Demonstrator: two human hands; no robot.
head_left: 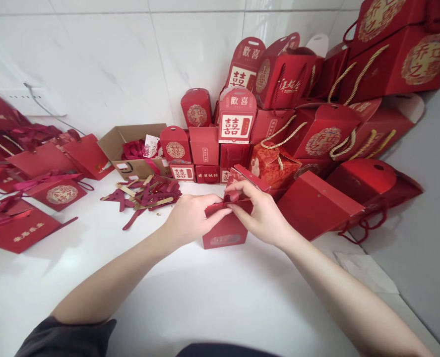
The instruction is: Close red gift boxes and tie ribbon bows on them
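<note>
A small red gift box [225, 229] with an oval window low on its front stands upright on the white table before me. My left hand [192, 218] is closed, thumb and index finger pinching the box's top edge from the left. From the right, my right hand [262, 213] pinches a dark red ribbon [231, 195] at the middle of that same edge. The fingertips of both hands nearly meet there, and they partly hide the ribbon. Just behind the right fingers, another red box [247, 176] shows.
Cut ribbon strips [145, 196] lie in a pile at the left, before an open cardboard box [134, 134] holding ribbon. Stacked red gift boxes [238, 116] line the wall and right side. More ribboned boxes [30, 223] stand at far left. A folded red box [316, 203] leans at right.
</note>
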